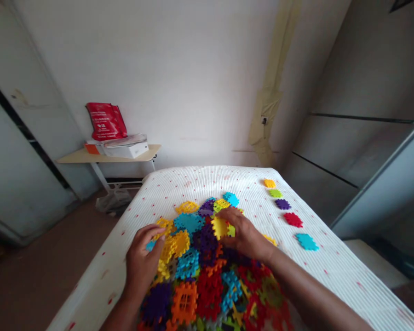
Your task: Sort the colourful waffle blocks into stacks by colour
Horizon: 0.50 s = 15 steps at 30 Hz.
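A heap of plastic interlocking building tiles with toothed edges covers the middle and near part of the cloth. My right hand point(243, 234) grips a yellow tile point(221, 227) between thumb and fingers, tilted above the heap. At the heap's left side is my left hand point(143, 253), its thumb and fingers apart beside several yellow tiles point(179, 242). Nothing shows in its grasp. Blue tiles point(189, 223), a dark purple tile point(158, 299), an orange window tile point(185, 302) and red tiles point(209, 294) lie about the hands. My right forearm hides some of the heap.
Along the right side, single tiles form a row: yellow point(269, 183), green point(275, 193), purple point(283, 204), red point(293, 219) and blue point(307, 241). A white patterned cloth point(200, 177) covers the surface. Beyond its left edge, a small table point(79, 156) bears a red bag point(106, 122).
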### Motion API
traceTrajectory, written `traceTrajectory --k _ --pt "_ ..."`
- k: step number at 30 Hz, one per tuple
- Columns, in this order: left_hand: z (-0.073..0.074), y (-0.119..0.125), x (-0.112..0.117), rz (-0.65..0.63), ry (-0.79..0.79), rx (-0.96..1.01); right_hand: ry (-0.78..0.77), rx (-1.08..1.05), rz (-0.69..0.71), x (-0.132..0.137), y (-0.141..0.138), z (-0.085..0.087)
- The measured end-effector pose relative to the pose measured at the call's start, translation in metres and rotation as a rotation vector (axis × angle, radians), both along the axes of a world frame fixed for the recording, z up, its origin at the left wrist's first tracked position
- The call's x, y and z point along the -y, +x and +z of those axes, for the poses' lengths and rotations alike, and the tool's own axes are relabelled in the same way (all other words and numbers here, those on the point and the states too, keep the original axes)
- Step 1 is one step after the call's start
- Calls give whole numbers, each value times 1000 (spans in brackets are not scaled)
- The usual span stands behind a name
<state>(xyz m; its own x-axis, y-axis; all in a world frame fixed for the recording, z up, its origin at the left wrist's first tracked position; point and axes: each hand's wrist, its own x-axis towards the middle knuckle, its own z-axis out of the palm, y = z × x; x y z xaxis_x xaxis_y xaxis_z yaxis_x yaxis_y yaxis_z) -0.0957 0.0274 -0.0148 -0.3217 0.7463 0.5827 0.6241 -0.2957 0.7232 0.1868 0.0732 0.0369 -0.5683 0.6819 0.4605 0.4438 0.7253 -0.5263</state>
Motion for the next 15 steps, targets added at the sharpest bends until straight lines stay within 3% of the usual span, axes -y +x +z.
traceTrajectory --k 4,9,15 --pt "-8 -5 -6 59 -188 266 -11 -24 -271 -59 63 -1" --pt "-1 3 -8 101 -372 589 -49 264 -835 -140 147 1" --pt "-6 -1 -12 150 -442 583 -126 449 -998 -202 204 -3"
